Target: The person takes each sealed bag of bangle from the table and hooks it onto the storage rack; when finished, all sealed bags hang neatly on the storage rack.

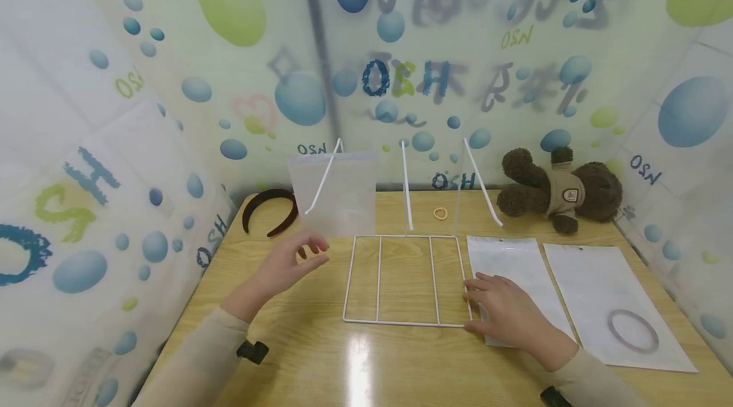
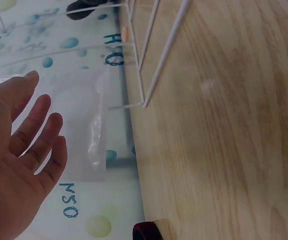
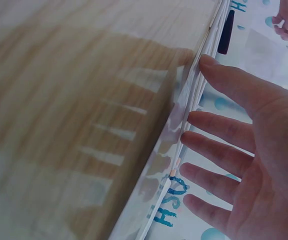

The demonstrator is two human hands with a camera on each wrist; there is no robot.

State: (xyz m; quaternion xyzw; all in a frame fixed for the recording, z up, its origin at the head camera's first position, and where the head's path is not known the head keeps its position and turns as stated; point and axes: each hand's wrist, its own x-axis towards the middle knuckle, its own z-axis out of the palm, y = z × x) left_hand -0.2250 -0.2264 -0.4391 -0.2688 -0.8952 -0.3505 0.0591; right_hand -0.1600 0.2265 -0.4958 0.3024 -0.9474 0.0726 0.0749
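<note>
A white wire rack (image 1: 378,280) stands on the wooden table, with several prongs jutting up and forward at its back. On its left prong hangs a translucent plastic bag (image 1: 346,194). My left hand (image 1: 286,261) is in the air just in front of and below that bag, its fingers loosely bent around nothing. In the left wrist view the fingers overlap the bag (image 2: 84,120). My right hand (image 1: 506,308) is at the rack's right base wire, fingertips right at it. Beneath that hand lies a flat white bag (image 1: 504,257), partly covered by it.
Another flat white bag (image 1: 590,280) lies farther right with a pale ring (image 1: 611,325) on it. A brown teddy bear (image 1: 595,191) lies at the back right. A dark headband (image 1: 252,205) is at the back left. Behind the rack is a small tan ring (image 1: 435,211). Patterned curtains (image 1: 389,114) enclose the table.
</note>
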